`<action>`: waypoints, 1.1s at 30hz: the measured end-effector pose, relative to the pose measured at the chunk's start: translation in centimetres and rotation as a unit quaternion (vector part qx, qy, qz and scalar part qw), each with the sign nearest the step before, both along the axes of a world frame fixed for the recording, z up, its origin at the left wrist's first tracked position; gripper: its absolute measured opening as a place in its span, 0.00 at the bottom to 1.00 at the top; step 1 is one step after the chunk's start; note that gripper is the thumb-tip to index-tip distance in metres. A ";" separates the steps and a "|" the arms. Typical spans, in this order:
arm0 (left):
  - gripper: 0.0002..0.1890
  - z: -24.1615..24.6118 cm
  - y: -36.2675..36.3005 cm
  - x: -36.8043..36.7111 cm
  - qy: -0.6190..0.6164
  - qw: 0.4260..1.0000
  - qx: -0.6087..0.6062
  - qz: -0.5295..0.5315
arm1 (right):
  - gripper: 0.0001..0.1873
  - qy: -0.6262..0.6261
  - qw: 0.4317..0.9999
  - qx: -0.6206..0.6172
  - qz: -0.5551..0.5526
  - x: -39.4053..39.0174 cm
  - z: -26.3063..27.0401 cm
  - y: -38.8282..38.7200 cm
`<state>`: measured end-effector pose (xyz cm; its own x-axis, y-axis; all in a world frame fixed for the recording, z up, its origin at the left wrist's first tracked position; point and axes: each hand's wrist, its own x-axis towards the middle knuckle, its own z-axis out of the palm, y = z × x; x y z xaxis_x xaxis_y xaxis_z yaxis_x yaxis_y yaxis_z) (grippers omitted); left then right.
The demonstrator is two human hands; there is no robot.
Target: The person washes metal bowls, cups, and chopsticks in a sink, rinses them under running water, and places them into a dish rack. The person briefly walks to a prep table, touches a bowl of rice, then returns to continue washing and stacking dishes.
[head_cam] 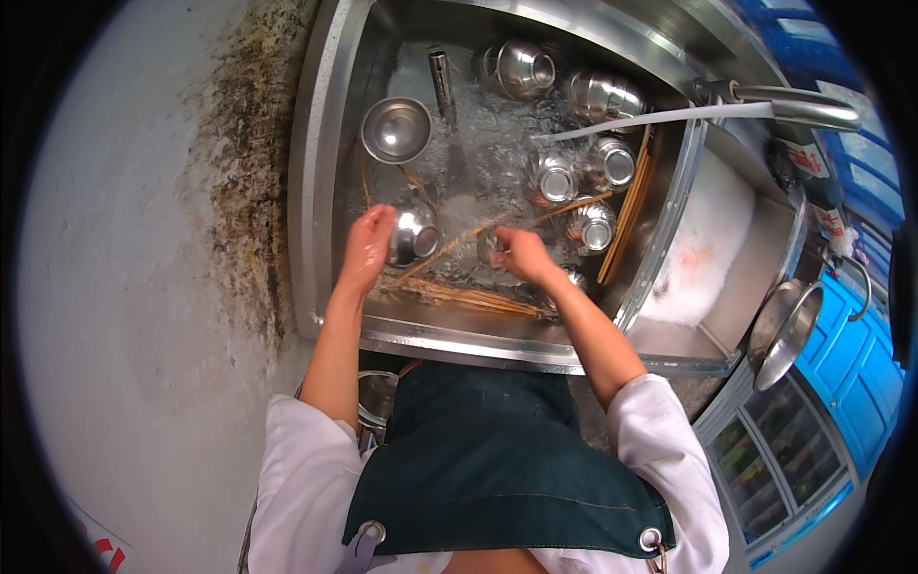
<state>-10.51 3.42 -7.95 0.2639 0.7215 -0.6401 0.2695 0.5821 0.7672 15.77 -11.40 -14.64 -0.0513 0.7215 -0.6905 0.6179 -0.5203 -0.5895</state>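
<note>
My left hand (371, 240) is beside a metal bowl (414, 237) that lies upside down in the water-filled steel sink (495, 351); whether it grips the bowl's rim I cannot tell. My right hand (522, 252) hovers above the water with bent fingers, near a slanting chopstick (459, 242); a blurred clear shape lies by its fingertips. Another metal bowl (396, 130) floats with its hollow up at the left. Small fluted metal cups or bowls (556, 179) stand upturned at the right. A bundle of chopsticks (473, 295) lies along the near side.
Water runs from a white hose (667, 115) on the faucet (796, 104). A metal standpipe (441, 82) rises at the back. More chopsticks (626, 215) lean by the divider (663, 222). The right basin holds white foam (706, 237). Metal pans (789, 333) hang at the right. A stained wall (244, 165) stands left.
</note>
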 end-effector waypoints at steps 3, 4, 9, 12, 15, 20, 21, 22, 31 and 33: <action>0.14 2.7 -0.8 1.1 -0.071 0.991 0.055 0.101 | 0.17 0.299 0.909 -0.120 -0.263 3.9 6.0 -0.5; 0.14 3.3 -0.9 1.7 -0.094 0.986 0.095 0.097 | 0.18 0.376 0.858 -0.119 -0.328 4.6 8.4 -0.8; 0.14 4.8 -2.9 6.3 -0.146 0.982 -0.090 0.075 | 0.24 0.594 0.626 -0.010 -0.505 4.0 16.7 -1.3; 0.24 4.4 -5.3 9.3 -0.218 0.919 -0.275 0.182 | 0.23 0.375 0.855 0.081 -0.349 4.2 17.9 -0.1; 0.33 3.6 -6.2 10.4 -0.339 0.862 -0.333 0.174 | 0.22 0.018 0.905 0.330 -0.267 8.8 17.6 1.5; 0.30 2.4 -7.2 10.6 -0.346 0.846 -0.370 0.168 | 0.18 -0.392 0.748 0.475 -0.247 25.3 16.0 6.2; 0.29 2.0 -7.3 10.8 -0.383 0.828 -0.381 0.151 | 0.15 -0.384 0.790 0.417 -0.233 28.2 15.8 7.4; 0.29 1.5 -7.6 11.3 -0.381 0.827 -0.382 0.160 | 0.12 -0.368 0.790 0.441 -0.215 30.3 15.8 8.4; 0.32 0.2 -7.6 7.8 -0.354 0.882 -0.253 0.183 | 0.11 -0.104 0.884 0.332 -0.311 15.6 14.1 3.5; 0.20 1.0 -6.6 6.5 -0.260 0.950 -0.125 0.123 | 0.18 -0.049 0.966 0.184 -0.173 8.2 10.2 -0.3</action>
